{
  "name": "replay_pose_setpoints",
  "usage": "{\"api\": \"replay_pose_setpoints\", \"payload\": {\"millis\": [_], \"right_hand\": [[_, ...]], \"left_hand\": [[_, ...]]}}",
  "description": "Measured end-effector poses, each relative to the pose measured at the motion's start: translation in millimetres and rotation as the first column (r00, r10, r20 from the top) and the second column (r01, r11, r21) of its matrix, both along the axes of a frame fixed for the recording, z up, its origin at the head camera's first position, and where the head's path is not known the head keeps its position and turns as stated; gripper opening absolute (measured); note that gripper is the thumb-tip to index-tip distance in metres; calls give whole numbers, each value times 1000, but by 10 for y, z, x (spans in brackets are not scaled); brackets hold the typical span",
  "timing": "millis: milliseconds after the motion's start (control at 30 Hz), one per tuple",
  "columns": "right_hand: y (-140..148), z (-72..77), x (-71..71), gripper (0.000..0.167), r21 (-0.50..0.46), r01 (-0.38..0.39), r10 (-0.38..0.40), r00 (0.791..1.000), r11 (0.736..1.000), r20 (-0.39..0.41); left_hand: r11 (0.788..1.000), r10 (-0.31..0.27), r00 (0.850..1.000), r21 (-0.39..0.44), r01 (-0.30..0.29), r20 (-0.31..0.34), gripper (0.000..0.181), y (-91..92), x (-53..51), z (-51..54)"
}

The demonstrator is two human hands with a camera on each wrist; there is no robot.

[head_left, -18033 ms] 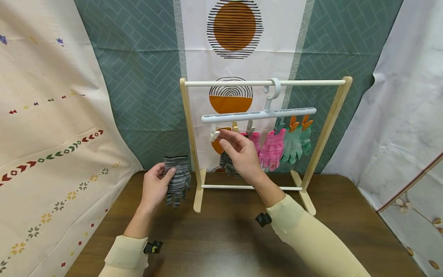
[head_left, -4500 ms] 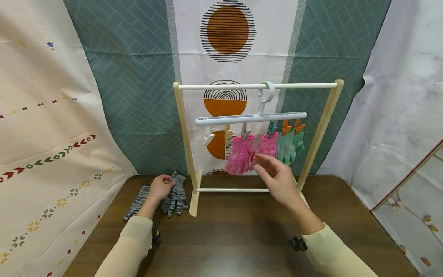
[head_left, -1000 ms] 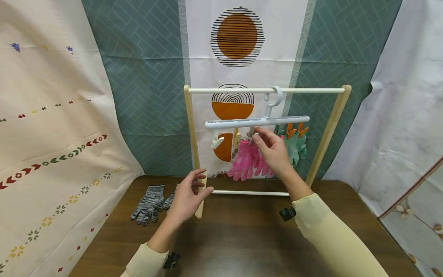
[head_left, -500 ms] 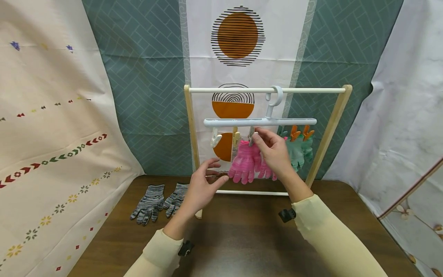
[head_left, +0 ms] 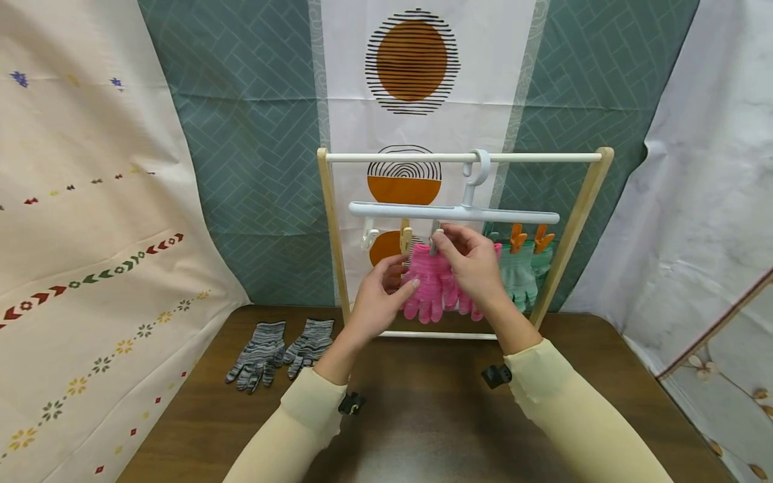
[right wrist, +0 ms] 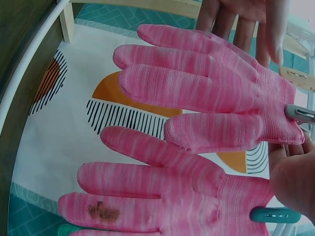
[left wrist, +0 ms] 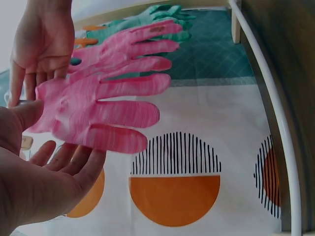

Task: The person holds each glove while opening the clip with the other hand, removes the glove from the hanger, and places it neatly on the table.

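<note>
In the head view my right hand (head_left: 474, 265) pinches the grey clothespin (head_left: 435, 236) that clips a pink glove (head_left: 425, 288) by its cuff to the pale blue hanger (head_left: 453, 212). My left hand (head_left: 380, 295) reaches to the left edge of that glove, thumb in front and fingers behind, loosely bent. The right wrist view shows the left thumb apart from the fabric. A second pink glove (right wrist: 187, 196), brown-stained on one finger, hangs beside it from a teal clothespin (right wrist: 275, 215). White (head_left: 369, 236) and yellow (head_left: 406, 238) clothespins hang at left without gloves.
The hanger hooks over the white bar of a wooden rack (head_left: 326, 201). Green gloves (head_left: 521, 272) hang at right from orange clothespins (head_left: 517, 238). Two grey striped gloves (head_left: 260, 355) lie on the brown table (head_left: 410, 416), left of the rack.
The grey gloves, one clipped up and one held earlier, now lie on the table. Over the last second my left hand rises rightward to the pink glove; my right hand stays at the grey clothespin.
</note>
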State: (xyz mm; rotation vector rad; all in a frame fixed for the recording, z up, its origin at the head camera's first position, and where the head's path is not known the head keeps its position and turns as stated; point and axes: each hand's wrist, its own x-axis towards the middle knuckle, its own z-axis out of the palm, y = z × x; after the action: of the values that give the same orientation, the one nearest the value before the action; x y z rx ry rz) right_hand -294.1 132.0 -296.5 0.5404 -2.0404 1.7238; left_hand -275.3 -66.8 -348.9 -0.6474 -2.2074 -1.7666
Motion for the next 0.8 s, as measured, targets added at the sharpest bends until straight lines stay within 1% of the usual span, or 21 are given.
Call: {"api": "replay_pose_setpoints", "payload": {"millis": [133,300,500,667,800], "right_hand": [[-13,2,-1,43,3,4,-4,1000,1000,-2],[-13,2,-3,43,4,17,-17,1000,1000,-3],[-22,10,5,43,-7,8,-8,1000,1000,2],[-23,10,13,44,-10,-5,5,1000,1000,-1],[-26,8,21,44,-15,2,-2,1000,1000,-2]], "left_hand": [[999,-22,1000,29,22,13,55,66,-73,21],[992,-70,996,107,63,62,49,128,-115,25],[982,-94,988,177,71,121,46,155,-127,29],[976,-103,983,208,69,153,45,161,-110,41],[975,-96,981,216,58,169,45,162,-101,40]]}}
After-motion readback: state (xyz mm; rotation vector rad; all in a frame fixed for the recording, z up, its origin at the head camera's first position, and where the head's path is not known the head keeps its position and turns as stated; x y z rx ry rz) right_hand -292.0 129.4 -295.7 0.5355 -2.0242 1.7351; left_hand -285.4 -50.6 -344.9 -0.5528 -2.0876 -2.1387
